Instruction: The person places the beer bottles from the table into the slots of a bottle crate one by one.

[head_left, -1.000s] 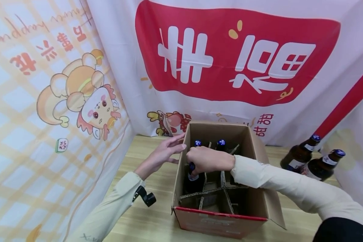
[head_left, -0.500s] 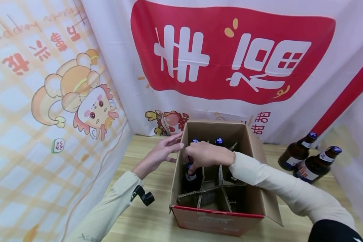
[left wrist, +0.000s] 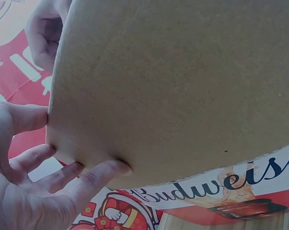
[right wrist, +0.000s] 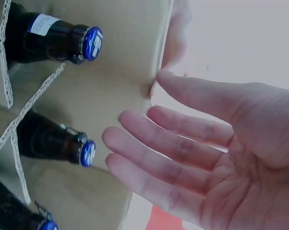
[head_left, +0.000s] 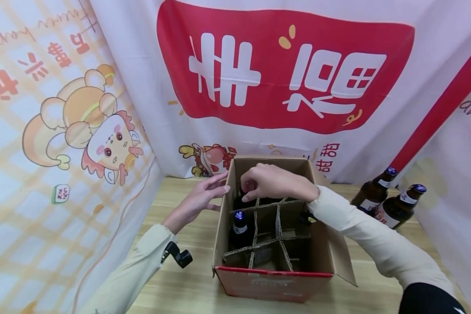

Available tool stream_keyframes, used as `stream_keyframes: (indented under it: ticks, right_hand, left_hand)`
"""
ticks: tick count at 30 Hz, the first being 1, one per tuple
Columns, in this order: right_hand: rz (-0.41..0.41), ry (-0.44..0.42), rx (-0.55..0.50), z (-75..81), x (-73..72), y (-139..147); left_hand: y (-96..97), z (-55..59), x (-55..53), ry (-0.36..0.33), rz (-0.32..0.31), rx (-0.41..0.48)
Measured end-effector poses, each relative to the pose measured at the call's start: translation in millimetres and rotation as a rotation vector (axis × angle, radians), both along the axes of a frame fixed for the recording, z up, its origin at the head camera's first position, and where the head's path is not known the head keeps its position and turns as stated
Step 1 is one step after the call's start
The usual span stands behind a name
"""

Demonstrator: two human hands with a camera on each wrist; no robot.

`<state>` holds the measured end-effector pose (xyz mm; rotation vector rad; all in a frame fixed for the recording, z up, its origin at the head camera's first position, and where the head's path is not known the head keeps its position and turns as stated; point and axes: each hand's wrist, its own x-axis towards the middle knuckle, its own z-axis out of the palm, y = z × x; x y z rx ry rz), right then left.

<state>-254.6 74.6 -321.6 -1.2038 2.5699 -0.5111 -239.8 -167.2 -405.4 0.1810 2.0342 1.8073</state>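
Observation:
A cardboard box (head_left: 274, 290) with a compartment divider (head_left: 255, 248) stands on the table. In the head view, a brown beer bottle (head_left: 240, 233) with a blue cap sits in the middle-left compartment. My right hand (head_left: 276, 181) is over the back-left part of the box, overlapping a dark bottle there. The right wrist view shows that hand's fingers extended, apart from the capped necks of the back bottles (right wrist: 51, 142). My left hand (head_left: 194, 200) is at the box's left side, its fingertips (left wrist: 118, 167) touching the plain brown cardboard (left wrist: 182, 96).
Two brown bottles, one (head_left: 370, 194) behind another bottle (head_left: 400, 207), stand on the table (head_left: 192, 279) right of the box. A side flap (head_left: 343, 261) sticks out to the right. Printed cloth (head_left: 235, 126) hangs close behind the box, and a checked sheet (head_left: 82, 174) hangs left.
My right hand has come off the middle-left bottle and moved up and back over the back-left compartment. My left hand stays at the box's side. The head view has shifted a little.

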Motion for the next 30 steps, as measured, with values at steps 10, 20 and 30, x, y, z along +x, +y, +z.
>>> stream_keyframes:
  ticks: [10, 20, 30]
  right_hand:
    - [-0.133, -0.029, -0.189, 5.3, 3.2, 25.7]
    - [-0.225, -0.036, -0.323, 3.9, 0.3, 60.6]
    - [-0.379, -0.079, -0.385, 0.1, -5.4, 104.7]
  left_hand:
    - [-0.2, -0.7, -1.0, 0.004, 0.015, 0.001]
    - [-1.5, 1.1, 2.6, 0.006, 0.015, 0.007]
    - [-1.3, -0.9, 0.8, 0.022, 0.006, 0.0]
